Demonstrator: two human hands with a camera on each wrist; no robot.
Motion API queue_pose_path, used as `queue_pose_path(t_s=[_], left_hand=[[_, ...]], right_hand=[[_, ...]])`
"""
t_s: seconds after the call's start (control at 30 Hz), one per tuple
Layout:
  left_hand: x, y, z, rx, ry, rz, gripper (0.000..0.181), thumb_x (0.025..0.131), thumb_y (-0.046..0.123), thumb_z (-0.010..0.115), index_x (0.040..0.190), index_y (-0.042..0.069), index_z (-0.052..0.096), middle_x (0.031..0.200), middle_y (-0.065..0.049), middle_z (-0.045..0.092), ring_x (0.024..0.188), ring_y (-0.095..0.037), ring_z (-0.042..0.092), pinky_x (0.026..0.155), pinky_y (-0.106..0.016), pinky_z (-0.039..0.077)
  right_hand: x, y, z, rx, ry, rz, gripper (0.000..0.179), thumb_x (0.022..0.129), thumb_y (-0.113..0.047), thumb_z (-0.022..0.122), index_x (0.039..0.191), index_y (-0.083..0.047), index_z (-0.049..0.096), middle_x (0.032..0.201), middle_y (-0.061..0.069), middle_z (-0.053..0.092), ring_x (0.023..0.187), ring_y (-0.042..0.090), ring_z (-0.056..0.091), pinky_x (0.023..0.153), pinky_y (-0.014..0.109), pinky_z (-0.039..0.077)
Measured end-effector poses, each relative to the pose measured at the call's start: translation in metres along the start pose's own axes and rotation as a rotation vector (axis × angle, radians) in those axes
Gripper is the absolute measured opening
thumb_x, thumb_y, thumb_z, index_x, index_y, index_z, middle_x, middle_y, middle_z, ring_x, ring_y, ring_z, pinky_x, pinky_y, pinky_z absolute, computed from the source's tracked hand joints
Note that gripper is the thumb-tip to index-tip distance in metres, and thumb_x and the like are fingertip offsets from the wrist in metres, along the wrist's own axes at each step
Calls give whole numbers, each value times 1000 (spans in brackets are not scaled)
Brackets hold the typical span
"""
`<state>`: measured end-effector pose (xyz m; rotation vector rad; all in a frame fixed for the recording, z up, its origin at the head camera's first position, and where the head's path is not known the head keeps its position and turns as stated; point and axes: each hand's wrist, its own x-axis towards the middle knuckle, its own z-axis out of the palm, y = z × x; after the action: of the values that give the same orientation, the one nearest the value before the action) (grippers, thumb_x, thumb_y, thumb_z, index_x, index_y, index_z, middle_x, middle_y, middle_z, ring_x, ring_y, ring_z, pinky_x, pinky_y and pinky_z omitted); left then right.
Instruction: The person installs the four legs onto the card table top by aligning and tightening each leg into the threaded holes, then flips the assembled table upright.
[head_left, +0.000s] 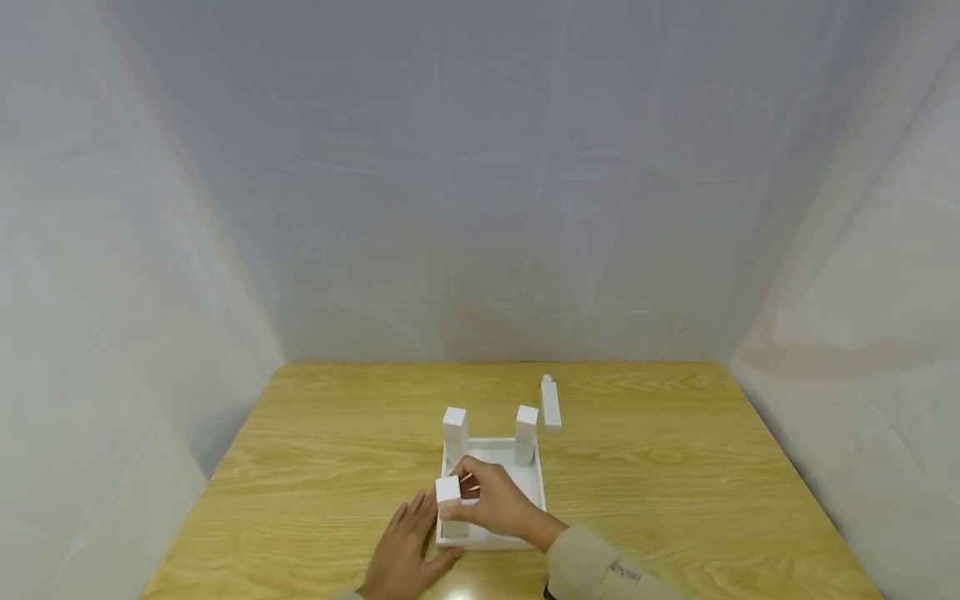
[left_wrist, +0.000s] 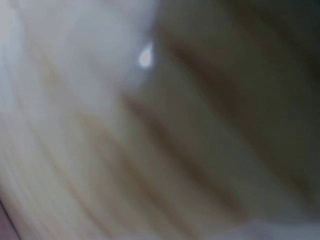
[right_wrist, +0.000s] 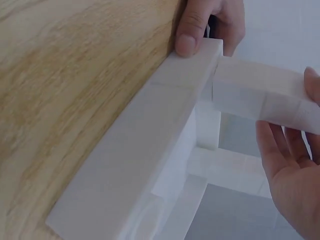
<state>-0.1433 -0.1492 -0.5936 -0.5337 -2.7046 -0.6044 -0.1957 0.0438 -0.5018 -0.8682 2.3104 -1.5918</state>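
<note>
Three white posts (head_left: 447, 493) upright in one shallow tray (head_left: 491, 543)

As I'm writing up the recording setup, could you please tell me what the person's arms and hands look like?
The right hand and left hand are bare. The right sleeve is beige, with dark lettering too small to read; something dark shows at its cuff, but I cannot tell what. Of the left sleeve, only a pale edge is visible.

Tray (right_wrist: 125, 152) in head, right wrist views
</note>
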Motion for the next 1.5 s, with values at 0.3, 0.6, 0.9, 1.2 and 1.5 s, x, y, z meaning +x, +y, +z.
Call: queue_pose_path(t_s=[0.3, 0.6, 0.9, 1.2, 1.5], left_hand=[[1, 1, -2, 3, -17, -1, 84, 85, 61, 60, 142, 2, 44, 140, -12, 52, 132, -32, 44, 109, -52, 34], [0, 0, -1, 2, -41, -18, 85, 85, 63, 58, 140, 0, 46, 139, -13, 52, 131, -32, 45, 108, -52, 35], [0, 0, -2, -2, -25, -13, 84, 84, 64, 58, 142, 3, 45, 139, -10, 53, 130, -32, 47, 106, -53, 37], [0, -2, 1, 24, 35, 36, 82, 83, 63, 61, 142, 8, 47, 139, -7, 54, 129, -31, 49, 104, -53, 39], [0, -2, 1, 13, 22, 31, 86, 82, 63, 62, 147, 10, 40, 141, -6, 52, 129, -32, 48, 104, -54, 39]], right_hand=[[-7, -1, 9, -113, 111, -26, 36, 76, -27, 82, 95, -11, 55, 96, 4, 67, 84, 10, 68, 73, 24, 58], [-9, -6, 11, -116, 124, 4, 37, 77, -26, 81, 98, -9, 55, 98, 6, 66, 85, 13, 68, 74, 26, 58], [-10, -7, 7, -168, 60, -14, 46, 79, -33, 79, 111, -10, 55, 109, 5, 65, 95, 13, 65, 81, 25, 57], [2, -5, -25, -39, -349, -47, 64, 87, -9, 69, 144, -4, 40, 146, 10, 44, 129, 20, 47, 104, 24, 43], [4, 3, -24, 115, -381, -78, 55, 88, 4, 63, 139, 5, 42, 138, 23, 48, 124, 23, 53, 102, 21, 42]])
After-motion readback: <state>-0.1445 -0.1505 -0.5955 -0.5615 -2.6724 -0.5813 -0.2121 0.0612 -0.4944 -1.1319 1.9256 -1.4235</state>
